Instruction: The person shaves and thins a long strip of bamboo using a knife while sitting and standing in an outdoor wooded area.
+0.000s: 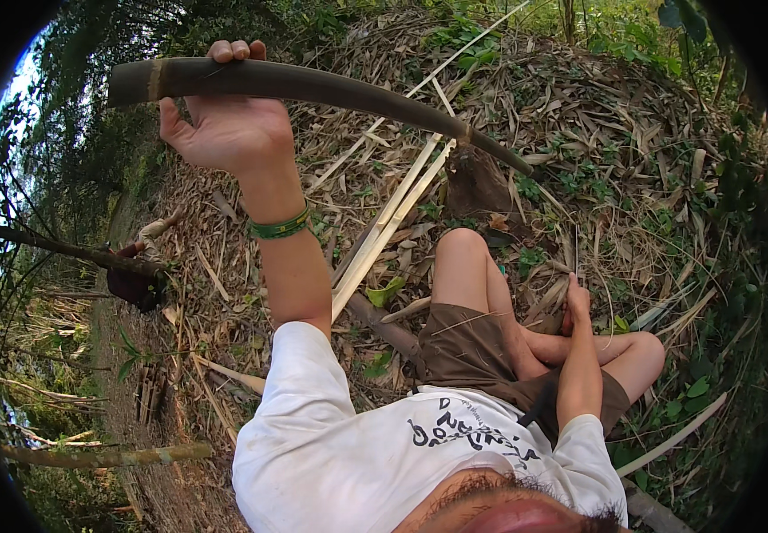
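Observation:
My left hand (233, 124) is raised at the upper left, its fingers curled over the far edge of a dark bamboo piece (331, 94) and the thumb below it. The bamboo has pale joint rings and runs right, its thin end beside a brown stump (482, 182). Low beside my folded legs, my right hand (577, 300) is closed around a knife-like tool (567, 323) with a brown handle; most of the tool is hidden or too small to make out. Split pale bamboo strips (390, 226) lean against the stump, between my hands.
I sit on ground covered with dry leaves (348, 160). Another person (140, 271) is bent low at the far left. A branch (55, 244) juts in from the left, and a thicker pole (109, 456) lies below it. Green plants (695, 400) grow at the right.

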{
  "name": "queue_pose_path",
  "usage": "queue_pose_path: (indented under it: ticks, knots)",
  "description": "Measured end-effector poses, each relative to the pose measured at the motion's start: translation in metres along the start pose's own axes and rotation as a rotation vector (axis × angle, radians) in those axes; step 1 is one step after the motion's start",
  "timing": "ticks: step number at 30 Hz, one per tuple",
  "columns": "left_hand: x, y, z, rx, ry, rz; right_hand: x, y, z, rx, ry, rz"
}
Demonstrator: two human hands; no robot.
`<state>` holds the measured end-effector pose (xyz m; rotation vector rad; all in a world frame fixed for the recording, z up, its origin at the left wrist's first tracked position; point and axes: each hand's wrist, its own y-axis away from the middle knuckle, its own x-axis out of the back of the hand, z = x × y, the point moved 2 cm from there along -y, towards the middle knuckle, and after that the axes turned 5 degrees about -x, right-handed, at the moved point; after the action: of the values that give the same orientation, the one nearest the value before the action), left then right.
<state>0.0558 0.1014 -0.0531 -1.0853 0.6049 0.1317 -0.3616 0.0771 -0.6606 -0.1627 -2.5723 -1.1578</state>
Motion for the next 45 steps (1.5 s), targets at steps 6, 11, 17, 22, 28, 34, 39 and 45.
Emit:
queue_pose_path:
  ticks: [6, 11, 17, 22, 28, 34, 39, 45]
  knots:
    - [0.003, -0.001, -0.002, -0.041, -0.094, 0.030, 0.002, 0.007, -0.006, 0.000, 0.058, 0.001]
    - [0.013, -0.002, 0.000, -0.059, -0.160, 0.062, 0.000, 0.013, -0.005, 0.013, 0.018, -0.007]
    - [0.018, -0.001, -0.003, -0.083, -0.247, 0.165, 0.007, 0.007, -0.005, 0.013, 0.035, 0.038]
    - [0.050, -0.020, 0.045, -0.106, -0.258, 0.210, 0.002, 0.009, -0.005, -0.010, 0.064, -0.009]
    - [0.105, -0.036, 0.127, -0.213, -0.425, 0.432, 0.002, 0.011, -0.008, 0.004, 0.037, 0.016]
    - [0.187, -0.041, 0.242, -0.429, -0.470, 0.668, 0.002, 0.008, -0.006, -0.023, -0.021, -0.043]
    - [0.234, 0.022, 0.265, -0.572, -0.421, 0.908, 0.001, 0.014, -0.006, -0.055, -0.026, -0.048]
    - [0.292, 0.188, 0.219, -0.415, -0.803, 1.374, 0.003, 0.016, -0.012, -0.060, -0.015, -0.051]
